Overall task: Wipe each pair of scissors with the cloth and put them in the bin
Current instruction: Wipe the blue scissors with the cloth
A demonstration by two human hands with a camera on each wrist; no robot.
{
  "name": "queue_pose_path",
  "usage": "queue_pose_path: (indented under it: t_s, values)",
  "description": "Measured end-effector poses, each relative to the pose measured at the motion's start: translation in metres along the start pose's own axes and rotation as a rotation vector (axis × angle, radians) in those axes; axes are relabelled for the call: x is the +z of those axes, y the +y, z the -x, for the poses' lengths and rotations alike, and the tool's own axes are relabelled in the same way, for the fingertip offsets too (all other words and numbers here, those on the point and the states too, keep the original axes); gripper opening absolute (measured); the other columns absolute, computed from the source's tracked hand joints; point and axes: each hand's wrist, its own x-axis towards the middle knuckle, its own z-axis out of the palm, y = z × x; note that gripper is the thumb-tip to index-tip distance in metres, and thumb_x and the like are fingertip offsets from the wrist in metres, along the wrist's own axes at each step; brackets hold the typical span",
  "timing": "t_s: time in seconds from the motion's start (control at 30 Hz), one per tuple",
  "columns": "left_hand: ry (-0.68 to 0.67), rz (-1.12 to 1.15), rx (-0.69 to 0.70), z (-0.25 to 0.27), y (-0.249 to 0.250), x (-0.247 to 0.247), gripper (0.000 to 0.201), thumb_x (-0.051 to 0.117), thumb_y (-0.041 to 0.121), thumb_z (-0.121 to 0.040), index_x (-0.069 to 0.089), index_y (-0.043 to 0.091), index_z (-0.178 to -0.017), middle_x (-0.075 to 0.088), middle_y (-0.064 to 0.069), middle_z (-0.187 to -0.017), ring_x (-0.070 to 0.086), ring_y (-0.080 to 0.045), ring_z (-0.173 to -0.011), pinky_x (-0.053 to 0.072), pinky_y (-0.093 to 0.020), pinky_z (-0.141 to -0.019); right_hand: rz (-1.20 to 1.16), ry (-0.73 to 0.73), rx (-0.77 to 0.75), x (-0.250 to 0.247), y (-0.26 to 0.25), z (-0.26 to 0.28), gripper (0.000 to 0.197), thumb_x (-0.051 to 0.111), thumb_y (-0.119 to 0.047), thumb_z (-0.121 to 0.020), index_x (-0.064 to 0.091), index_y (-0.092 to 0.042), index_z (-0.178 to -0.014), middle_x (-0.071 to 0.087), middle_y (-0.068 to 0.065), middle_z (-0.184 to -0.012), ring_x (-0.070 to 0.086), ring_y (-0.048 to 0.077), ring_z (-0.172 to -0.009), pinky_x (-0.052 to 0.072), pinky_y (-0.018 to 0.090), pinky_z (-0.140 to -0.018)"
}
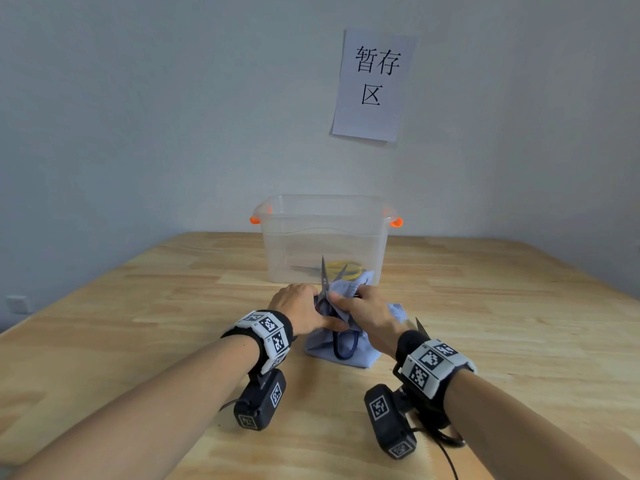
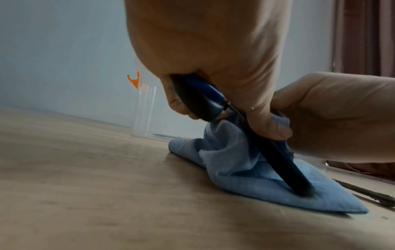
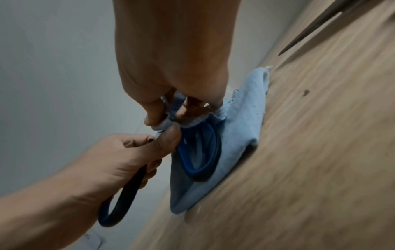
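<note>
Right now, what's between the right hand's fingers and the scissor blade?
The blue cloth: the right hand pinches it round one blade of the scissors, seen in the head view.

Cloth [image 1: 358,356] light blue. Scissors [image 1: 344,344] handles dark blue and black. Bin [image 1: 323,237] clear, orange latches. Table [image 1: 138,323] pale wood grain. Wristbands [image 1: 273,337] black-and-white square markers.

The person is wearing a black wristband [image 1: 263,337] on each bare forearm — each carrying white panels of black square markers, with a marker-tagged black camera unit [image 1: 259,403] hanging beneath, trailing black cable.
</note>
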Motion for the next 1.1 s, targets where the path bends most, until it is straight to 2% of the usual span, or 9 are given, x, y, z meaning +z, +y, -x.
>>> queue_pose_path:
  t_s: [0.17, 0.33, 0.43, 0.53, 0.63, 0.8, 0.9, 1.0, 1.1]
  values:
    - [-0.004, -0.043, 0.007, -0.001, -0.001, 0.001, 0.064, 0.079, 0.072, -0.060, 0.042, 0.021, -0.066, 0.049, 0.005, -0.066, 0.046, -0.017, -0.063, 0.030, -0.032, -0.053, 0.118, -0.001, -0.047, 0.006, 0.004, -0.003, 0.016, 0.068, -0.017, -0.094, 0.062, -0.003, -0.089, 0.068, 0.010, -0.087, 0.068, 0.022, -0.084, 0.060, 0.034, -0.072]
    - [-0.008, -0.001, 0.040, -0.001, 0.000, 0.001, 0.064, 0.082, 0.068, -0.061, 0.044, 0.017, -0.066, 0.048, 0.003, -0.065, 0.043, -0.016, -0.060, 0.029, -0.030, -0.052, 0.156, 0.015, -0.050, 0.009, 0.004, -0.005, 0.027, 0.068, -0.022, -0.094, 0.052, 0.000, -0.100, 0.066, 0.013, -0.097, 0.066, 0.017, -0.083, 0.054, 0.020, -0.061]
    - [-0.015, 0.008, 0.051, 0.000, 0.000, 0.001, 0.062, 0.083, 0.066, -0.060, 0.047, 0.016, -0.067, 0.050, 0.002, -0.066, 0.046, -0.016, -0.062, 0.031, -0.029, -0.052, 0.117, 0.015, -0.029, 0.008, 0.004, -0.006, 0.037, 0.073, -0.024, -0.090, 0.056, 0.002, -0.109, 0.070, 0.017, -0.103, 0.071, 0.024, -0.091, 0.061, 0.035, -0.076]
    - [-0.014, 0.012, 0.056, 0.001, 0.000, 0.003, 0.064, 0.083, 0.068, -0.058, 0.055, 0.012, -0.073, 0.054, 0.000, -0.069, 0.051, -0.019, -0.066, 0.035, -0.031, -0.055, 0.039, 0.024, -0.019, 0.008, 0.007, -0.007, 0.021, 0.072, -0.016, -0.090, 0.063, -0.001, -0.101, 0.073, 0.019, -0.100, 0.072, 0.031, -0.094, 0.059, 0.049, -0.086]
    - [-0.016, 0.029, 0.071, 0.000, 0.002, 0.005, 0.066, 0.083, 0.068, -0.058, 0.063, 0.009, -0.080, 0.057, 0.000, -0.070, 0.054, -0.019, -0.068, 0.037, -0.030, -0.055, -0.044, 0.024, 0.006, 0.008, 0.006, -0.006, 0.005, 0.068, -0.009, -0.092, 0.065, -0.006, -0.094, 0.073, 0.019, -0.098, 0.071, 0.031, -0.092, 0.059, 0.046, -0.084]
    - [-0.018, 0.032, 0.064, -0.001, 0.001, 0.006, 0.067, 0.082, 0.068, -0.058, 0.063, 0.009, -0.083, 0.058, -0.001, -0.072, 0.054, -0.019, -0.066, 0.038, -0.030, -0.054, 0.020, 0.095, 0.006, 0.009, 0.008, -0.006, 0.023, 0.070, -0.016, -0.091, 0.065, 0.006, -0.097, 0.072, 0.020, -0.094, 0.071, 0.029, -0.089, 0.059, 0.043, -0.079]
    - [-0.019, 0.011, 0.037, -0.001, 0.001, 0.005, 0.070, 0.079, 0.073, -0.059, 0.059, 0.009, -0.079, 0.059, -0.002, -0.072, 0.053, -0.019, -0.061, 0.038, -0.030, -0.052, -0.042, 0.108, 0.010, 0.007, 0.004, -0.005, 0.016, 0.067, -0.014, -0.093, 0.063, -0.002, -0.083, 0.071, 0.014, -0.082, 0.070, 0.025, -0.080, 0.060, 0.041, -0.075]
    - [-0.017, -0.041, 0.020, -0.001, -0.002, 0.003, 0.071, 0.075, 0.079, -0.058, 0.051, 0.013, -0.070, 0.057, -0.001, -0.069, 0.053, -0.019, -0.062, 0.038, -0.033, -0.055, -0.090, 0.079, 0.032, 0.001, 0.002, -0.006, 0.015, 0.059, -0.011, -0.098, 0.060, -0.004, -0.084, 0.068, 0.016, -0.086, 0.070, 0.030, -0.085, 0.060, 0.045, -0.079]
    - [-0.026, -0.030, 0.009, -0.003, -0.006, 0.004, 0.070, 0.075, 0.078, -0.059, 0.050, 0.013, -0.069, 0.056, -0.001, -0.068, 0.052, -0.019, -0.062, 0.038, -0.033, -0.057, -0.026, 0.054, 0.019, -0.004, 0.002, -0.005, 0.016, 0.061, -0.009, -0.097, 0.061, -0.004, -0.081, 0.067, 0.011, -0.078, 0.068, 0.020, -0.073, 0.056, 0.030, -0.061]
